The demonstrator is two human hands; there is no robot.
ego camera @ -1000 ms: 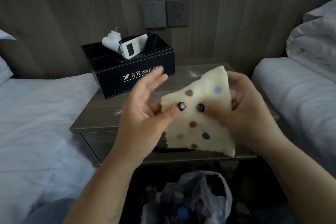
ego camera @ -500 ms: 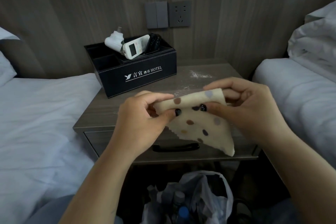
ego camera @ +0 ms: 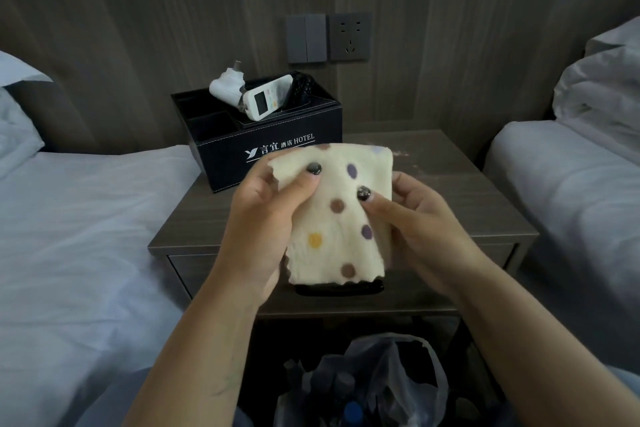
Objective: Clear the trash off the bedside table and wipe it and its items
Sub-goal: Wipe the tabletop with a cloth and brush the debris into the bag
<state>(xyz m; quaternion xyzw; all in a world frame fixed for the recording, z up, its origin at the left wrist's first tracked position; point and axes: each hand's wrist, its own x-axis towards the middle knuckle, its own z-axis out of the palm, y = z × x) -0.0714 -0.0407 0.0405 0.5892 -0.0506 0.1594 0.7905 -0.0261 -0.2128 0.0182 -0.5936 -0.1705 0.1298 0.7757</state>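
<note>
Two white-sheeted beds [ego camera: 86, 236] flank a wooden bedside table [ego camera: 478, 215] bearing a black hotel organizer box [ego camera: 277, 146] at its back left. Above the tabletop, the left hand [ego camera: 263, 218] and right hand [ego camera: 419, 218] each pinch a folded cream polka-dot cloth [ego camera: 341, 218], thumbs on its front.

Hotel room: black "HOTEL" organizer box [ego camera: 277, 146] between two white-sheeted beds [ego camera: 86, 236].

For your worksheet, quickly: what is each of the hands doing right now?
Left hand: gripping the cream polka-dot cloth by its left edge.
Right hand: pinching the same cloth's right edge.
</note>
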